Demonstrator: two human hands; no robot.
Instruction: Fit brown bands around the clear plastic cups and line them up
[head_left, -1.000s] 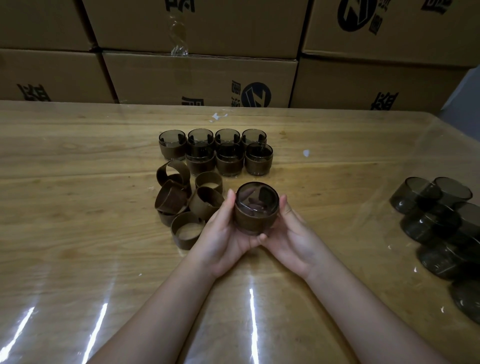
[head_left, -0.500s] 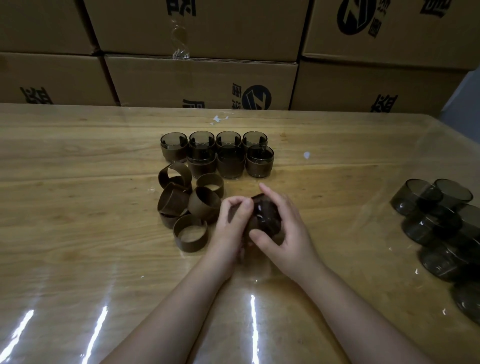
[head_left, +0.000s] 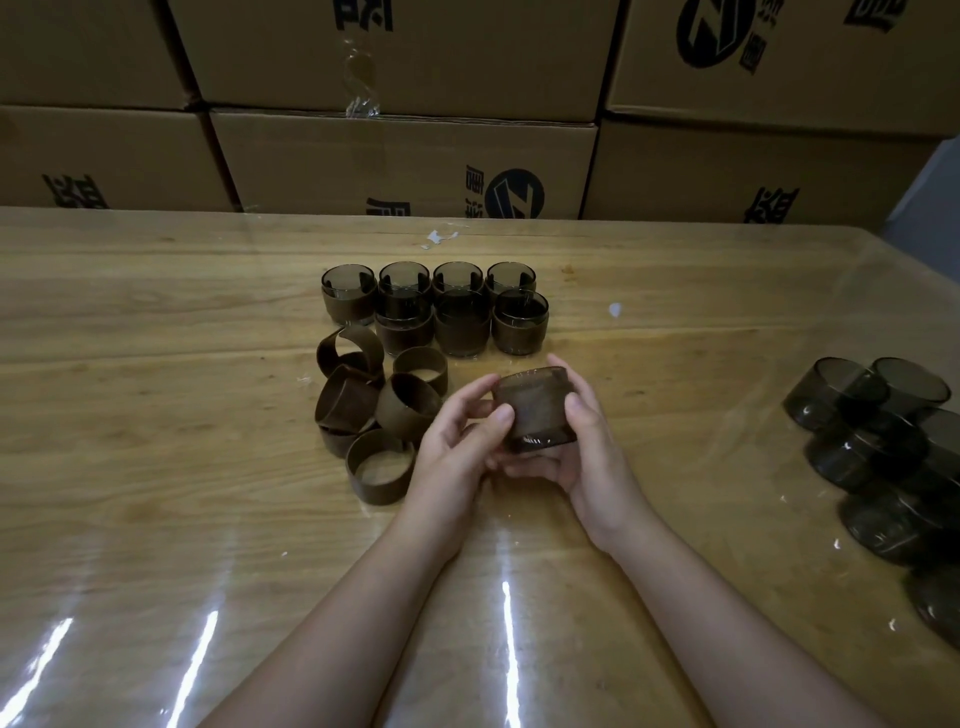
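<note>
- Left hand (head_left: 457, 447) and right hand (head_left: 587, 457) both grip one cup (head_left: 535, 405) just above the table (head_left: 156, 467), rim up and clear base down.
- Left thumb and fingertips pinch its left side. Right thumb lies on the near wall, fingers curled underneath.
- A brown band looks wrapped round its body.
- Loose bands (head_left: 374, 410) are heaped just left of the hands.
- Banded cups (head_left: 436, 312) stand behind, touching: four in the back row, three in front.
- Bare cups (head_left: 883, 441) are piled far right, well apart.
- Cardboard boxes (head_left: 405, 156) are stacked behind the table.

we see a glossy wood-grain surface (head_left: 156, 467) under clear film, smoky clear plastic cups (head_left: 852, 395), matt brown bands (head_left: 379, 467) and matt cardboard boxes (head_left: 405, 161).
</note>
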